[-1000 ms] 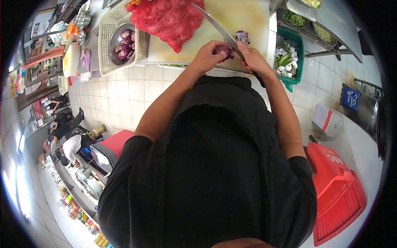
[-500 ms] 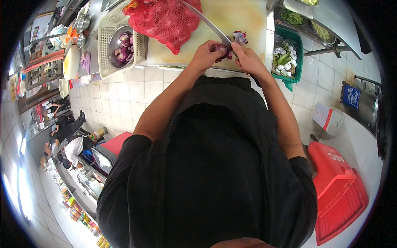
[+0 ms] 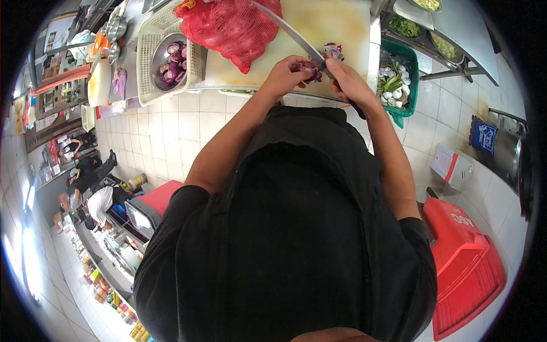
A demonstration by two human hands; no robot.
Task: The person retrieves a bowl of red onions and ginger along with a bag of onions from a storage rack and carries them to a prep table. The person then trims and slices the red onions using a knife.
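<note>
My left hand (image 3: pixel 285 77) is closed on a purple onion (image 3: pixel 309 70) near the front edge of the cutting board (image 3: pixel 347 28). In my right hand (image 3: pixel 349 81) is a long knife (image 3: pixel 289 29), its blade pointing up and to the left, passing beside the onion. Onion peelings (image 3: pixel 333 50) lie just beyond my right fingers. A red mesh bag (image 3: pixel 231 31) full of onions rests on the board's left part. Left of the board, a metal bowl (image 3: pixel 157 65) with several peeled purple onions sits in a white plastic basket (image 3: pixel 143 48).
A green crate (image 3: pixel 415 68) of white and green vegetables stands right of the board. Metal trays of chopped greens (image 3: pixel 405 25) are at the upper right. A red bin (image 3: pixel 456 251) is at the lower right. Other people (image 3: pixel 102 202) are at the far left.
The knife blade and my right hand have shifted slightly against the onion, which my left hand has turned a little. Both hands keep their hold.
</note>
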